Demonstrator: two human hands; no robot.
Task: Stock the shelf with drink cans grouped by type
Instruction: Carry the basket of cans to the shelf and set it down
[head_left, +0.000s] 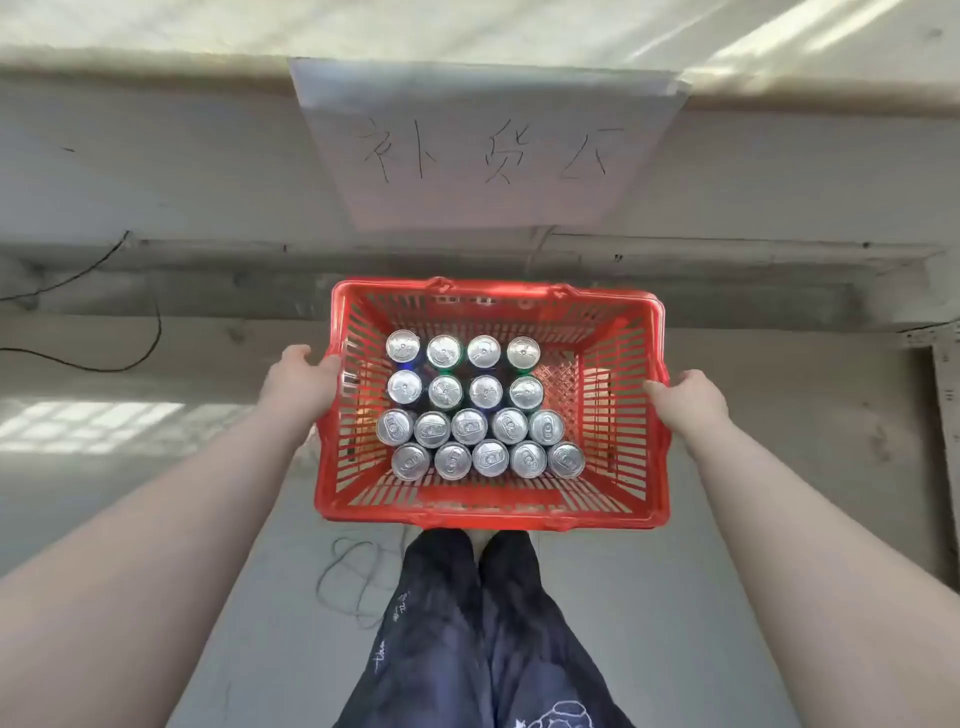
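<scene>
I hold a red basket (488, 512) out in front of me with both my hands. My left hand (298, 382) grabs the left side of the basket, with my thumb on top of the rim and my fingers curled round the edge. My right hand (685, 397) grabs the right side the same way, and its fingers are wrapped on the rim too. The drink cans (469, 426) are all inside the basket, standing up, so I see their shiny silver tops. There are four rows. The two rows far from me have four cans each, and the two rows near me have five cans each. The cans sit close together, touching or almost touching, and they are packed more to the left side of the basket. The far right corner of the basket floor (558, 376) has no can on it. Between the far cans I can see a little bit of green and a little bit of blue on their sides. Under the basket I see my legs in dark trousers (483, 623). On the grey floor by my legs there is a loop of thin wire (353, 577). On the wall ahead hangs a white paper (488, 208) with black writing on it. A black cable (150, 332) hangs down the wall on the left
</scene>
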